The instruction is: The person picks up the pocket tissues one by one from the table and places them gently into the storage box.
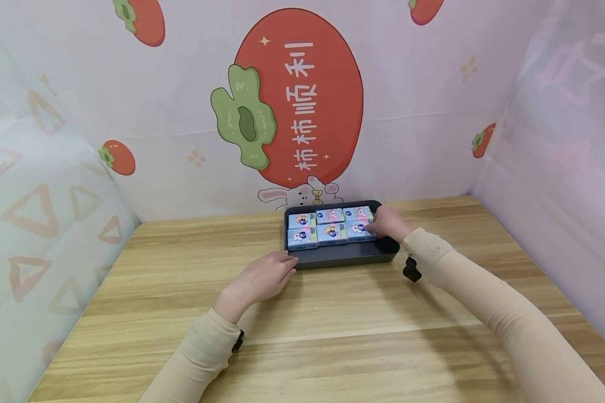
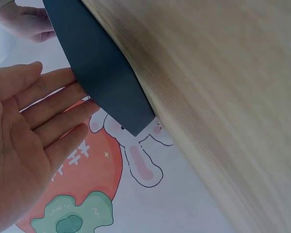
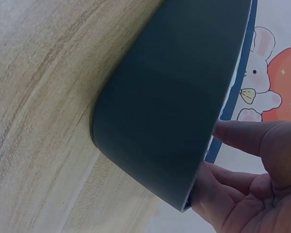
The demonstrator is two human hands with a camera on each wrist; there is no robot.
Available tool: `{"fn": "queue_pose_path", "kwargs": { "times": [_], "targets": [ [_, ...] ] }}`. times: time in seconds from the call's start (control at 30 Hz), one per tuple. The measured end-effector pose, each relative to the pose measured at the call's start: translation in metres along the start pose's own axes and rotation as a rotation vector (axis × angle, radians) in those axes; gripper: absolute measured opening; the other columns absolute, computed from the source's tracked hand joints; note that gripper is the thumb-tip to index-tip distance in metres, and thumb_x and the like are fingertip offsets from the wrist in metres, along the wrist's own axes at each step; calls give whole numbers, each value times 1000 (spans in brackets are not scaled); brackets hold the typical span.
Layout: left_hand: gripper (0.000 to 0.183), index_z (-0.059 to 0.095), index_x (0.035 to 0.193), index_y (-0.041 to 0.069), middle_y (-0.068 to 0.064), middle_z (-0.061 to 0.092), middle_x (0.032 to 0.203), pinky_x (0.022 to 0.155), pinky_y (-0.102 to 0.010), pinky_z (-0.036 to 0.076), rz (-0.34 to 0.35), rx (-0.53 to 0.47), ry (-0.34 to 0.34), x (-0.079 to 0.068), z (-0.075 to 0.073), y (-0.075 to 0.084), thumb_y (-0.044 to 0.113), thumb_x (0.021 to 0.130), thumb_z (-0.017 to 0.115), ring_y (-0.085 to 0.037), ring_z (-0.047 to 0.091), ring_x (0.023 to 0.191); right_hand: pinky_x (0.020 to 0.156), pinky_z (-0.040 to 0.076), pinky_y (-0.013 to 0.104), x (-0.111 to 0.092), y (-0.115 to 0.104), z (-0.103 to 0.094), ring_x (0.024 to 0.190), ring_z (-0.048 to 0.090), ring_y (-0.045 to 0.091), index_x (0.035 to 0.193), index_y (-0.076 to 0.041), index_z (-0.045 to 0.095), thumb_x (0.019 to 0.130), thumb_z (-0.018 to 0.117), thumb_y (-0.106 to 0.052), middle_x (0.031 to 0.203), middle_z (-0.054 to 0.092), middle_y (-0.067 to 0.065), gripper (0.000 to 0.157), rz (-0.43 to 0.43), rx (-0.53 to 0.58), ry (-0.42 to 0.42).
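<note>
A dark grey rectangular tray (image 1: 333, 259) stands at the back of the table with several small blue cartoon-printed packs (image 1: 331, 232) in two rows, about the size of pocket tissue packs. My right hand (image 1: 390, 223) reaches over the tray's right wall, its thumb and fingers at the right end of the front-right pack (image 1: 359, 230). In the right wrist view the tray wall (image 3: 160, 97) hides the fingertips and most of the pack. With fingers extended, my left hand (image 1: 269, 275) touches the tray's front left corner; the left wrist view shows its palm and straight fingers (image 2: 63, 109).
The tray rests on a wood-grain table (image 1: 302, 336), close to the back wall sheet (image 1: 181, 112), which carries a large red persimmon print. Pale printed sheets also stand at the left and right sides. A small black device (image 1: 412, 270) sits at the right wrist.
</note>
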State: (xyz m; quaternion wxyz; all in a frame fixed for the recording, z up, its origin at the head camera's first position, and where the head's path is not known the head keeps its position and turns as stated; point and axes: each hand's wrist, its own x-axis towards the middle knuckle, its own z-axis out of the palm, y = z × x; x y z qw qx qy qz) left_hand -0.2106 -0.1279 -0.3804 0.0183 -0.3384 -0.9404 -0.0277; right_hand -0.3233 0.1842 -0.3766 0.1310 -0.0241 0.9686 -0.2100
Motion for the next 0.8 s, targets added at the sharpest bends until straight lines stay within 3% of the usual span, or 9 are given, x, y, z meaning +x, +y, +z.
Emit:
{"fn": "queue_pose_path", "kwargs": {
  "times": [0.23, 0.57, 0.67, 0.8],
  "targets": [
    [33, 63, 123, 2, -14, 64, 122, 102, -40, 47, -4, 4, 2, 1, -1, 1, 20, 97, 53, -28, 58, 118, 50, 48, 20, -1, -2, 1, 61, 66, 17, 70, -2, 65, 90, 65, -21, 58, 60, 2, 27, -12, -35, 17],
    [33, 63, 123, 2, -13, 64, 122, 101, -40, 47, -5, 0, 6, 2, 0, -1, 20, 97, 53, -27, 59, 117, 47, 44, 20, -2, -3, 3, 55, 59, 16, 77, 2, 69, 90, 64, -22, 58, 60, 4, 27, -10, -49, 33],
    [33, 63, 123, 3, -13, 64, 122, 102, -41, 47, -11, -12, 1, 2, 0, -1, 21, 97, 53, -27, 58, 118, 45, 40, 20, -2, -1, 2, 49, 52, 12, 70, -1, 68, 91, 63, -23, 53, 55, 1, 31, -23, -42, 45],
    [34, 62, 125, 3, -13, 63, 124, 102, -41, 47, -19, -19, 26, 2, -1, -2, 21, 97, 53, -27, 57, 119, 40, 29, 19, -6, 2, -1, 40, 36, 8, 50, -9, 50, 92, 60, -24, 44, 38, -5, 46, -46, -35, 119]
  ]
}}
